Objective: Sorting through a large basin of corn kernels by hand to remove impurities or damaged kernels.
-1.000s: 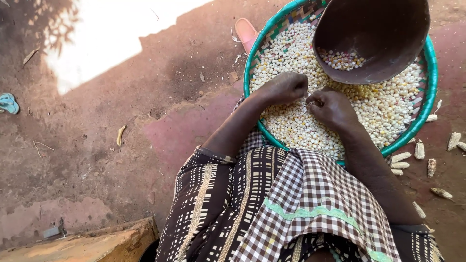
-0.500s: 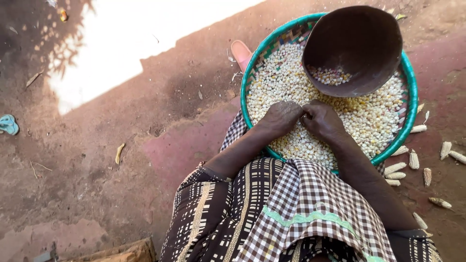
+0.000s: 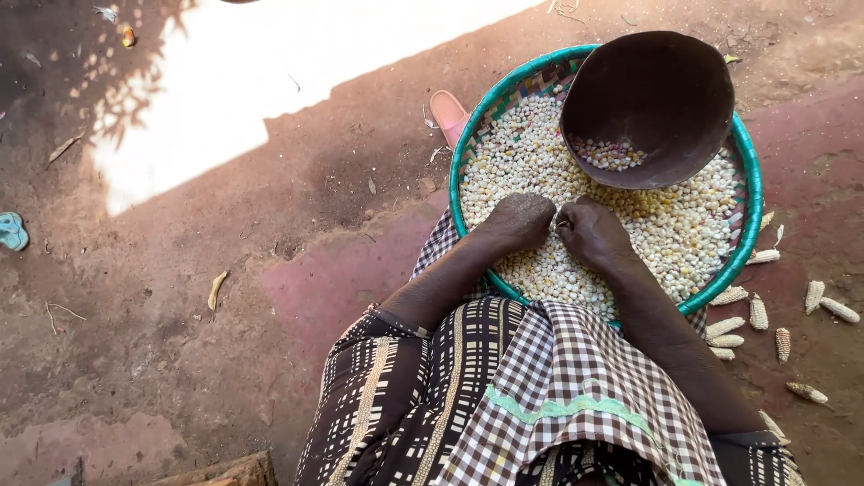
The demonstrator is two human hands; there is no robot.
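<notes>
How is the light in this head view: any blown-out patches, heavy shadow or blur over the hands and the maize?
Head view: a sunlit patch of ground is blown out to white; the rest lies in even shade. The left hand and right hand, the kernels, the green basket and the brown bowl look sharp, without glare.

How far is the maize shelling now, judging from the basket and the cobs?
Done: loose kernels fill the green basket, a few lie in the brown bowl. In hand: left hand and right hand meet over the kernels; what they grip is hidden. Left: several cobs on the ground still look unshelled.
</notes>
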